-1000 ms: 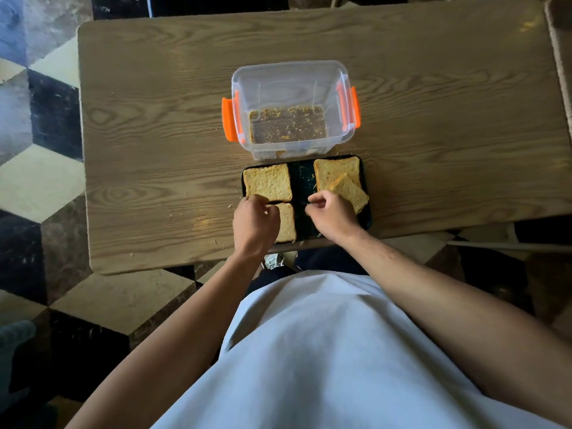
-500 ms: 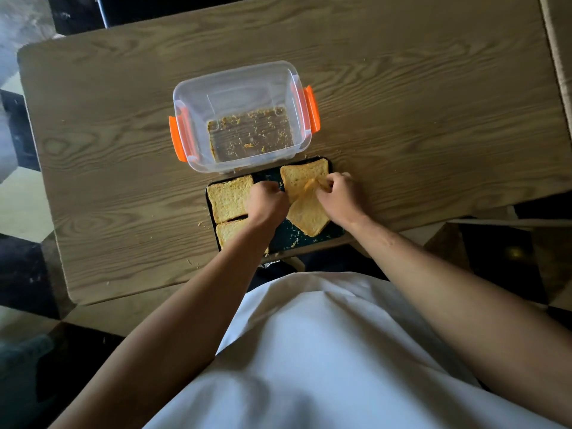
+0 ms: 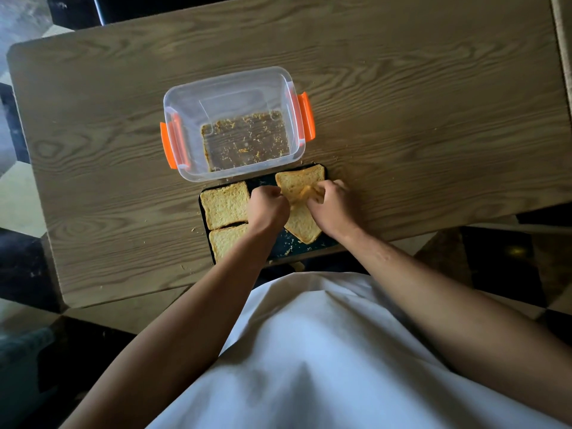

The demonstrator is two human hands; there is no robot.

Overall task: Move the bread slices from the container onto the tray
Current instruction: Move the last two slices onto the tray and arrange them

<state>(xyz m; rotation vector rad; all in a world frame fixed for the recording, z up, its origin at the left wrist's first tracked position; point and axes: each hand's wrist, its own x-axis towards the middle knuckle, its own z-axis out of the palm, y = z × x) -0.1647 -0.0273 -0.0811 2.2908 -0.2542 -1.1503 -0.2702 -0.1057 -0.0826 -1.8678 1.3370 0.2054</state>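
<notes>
Wood-grain surface is carrying the tray; left hand and right hand are pinching one slice; ideally lowering it flat, each grip releasing gently.

wooden table | crumbs | checkered floor
</notes>
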